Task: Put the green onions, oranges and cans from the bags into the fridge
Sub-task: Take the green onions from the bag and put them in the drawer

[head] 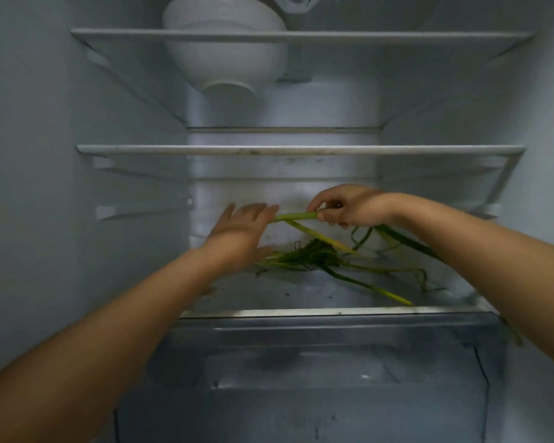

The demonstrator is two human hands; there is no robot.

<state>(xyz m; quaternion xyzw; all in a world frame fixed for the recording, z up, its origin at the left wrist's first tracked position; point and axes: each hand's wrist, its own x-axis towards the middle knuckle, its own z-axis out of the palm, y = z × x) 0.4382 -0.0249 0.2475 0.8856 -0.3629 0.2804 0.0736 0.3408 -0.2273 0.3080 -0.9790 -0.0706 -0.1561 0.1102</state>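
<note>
Both my arms reach into the open fridge, over its lowest glass shelf [269,295]. My right hand [349,206] pinches a pale green onion stalk [296,215] held level above the shelf; its dark leaves trail down to the right. My left hand [240,225] is spread with straight fingers, its fingertips touching the stalk's left end. A loose bunch of green onions [317,255] lies on the shelf below both hands, one stalk [375,289] pointing toward the front right edge. No oranges, cans or bags are in sight.
Two glass shelves [301,150] sit above. A stack of white bowls [224,49] stands on the top shelf at the back left. A clear crisper drawer [327,356] lies under the lowest shelf. Fridge walls close in on both sides.
</note>
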